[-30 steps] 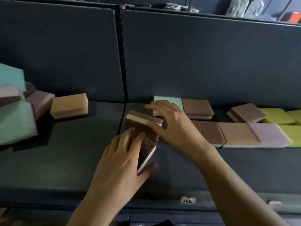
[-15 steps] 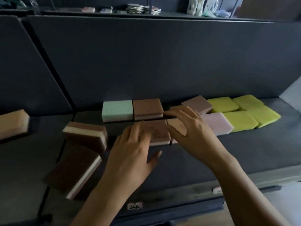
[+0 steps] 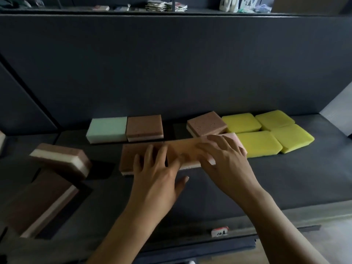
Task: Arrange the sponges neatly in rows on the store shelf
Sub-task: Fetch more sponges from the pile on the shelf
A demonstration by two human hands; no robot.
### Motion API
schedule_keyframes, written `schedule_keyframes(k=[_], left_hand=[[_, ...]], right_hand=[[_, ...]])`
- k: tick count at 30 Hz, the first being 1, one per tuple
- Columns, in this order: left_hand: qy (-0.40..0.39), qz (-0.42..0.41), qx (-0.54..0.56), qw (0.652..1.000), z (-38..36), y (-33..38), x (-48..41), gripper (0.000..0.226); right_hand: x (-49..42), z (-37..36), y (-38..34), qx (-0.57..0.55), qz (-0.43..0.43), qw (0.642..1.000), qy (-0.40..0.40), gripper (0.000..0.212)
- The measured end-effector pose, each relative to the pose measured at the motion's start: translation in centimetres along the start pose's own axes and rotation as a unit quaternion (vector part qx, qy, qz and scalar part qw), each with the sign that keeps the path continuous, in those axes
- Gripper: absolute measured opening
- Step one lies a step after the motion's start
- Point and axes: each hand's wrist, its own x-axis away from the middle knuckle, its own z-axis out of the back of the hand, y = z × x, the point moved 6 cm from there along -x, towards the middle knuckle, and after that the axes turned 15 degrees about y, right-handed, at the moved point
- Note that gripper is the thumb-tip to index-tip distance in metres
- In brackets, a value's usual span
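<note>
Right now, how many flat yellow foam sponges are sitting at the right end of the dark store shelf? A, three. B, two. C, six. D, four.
D: four flat yellow foam sponges lie in a two-by-two block, back left, back right, front left, front right.

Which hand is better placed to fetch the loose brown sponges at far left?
Left. The left hand rests on the front row, nearest the loose brown sponges; the right hand lies farther right, on the pink sponge.
</note>
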Motion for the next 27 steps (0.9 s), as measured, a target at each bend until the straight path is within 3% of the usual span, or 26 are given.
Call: schedule_keyframes(k=[15,22,27], left_hand=[[0.015,0.034,0.024,0.999,0.9,-3.1,-0.6,0.047],[0.024,0.029,0.029,0.999,1.7,-3.8,-2.6,0.048],[0.000,0.027,0.026,0.999,1.5,-4.5,-3.3,0.057]], right_hand=[[-1.5,-1.1,-3.5,0.031,-0.001,0.997,-0.071,0.038],[-4.8,-0.5,-1.4,0.003,-0.059,0.998,-0.017,0.041],[-5.8,-1.9,-0.6,-0.012,-0.072,0.997,-0.022,0.043]])
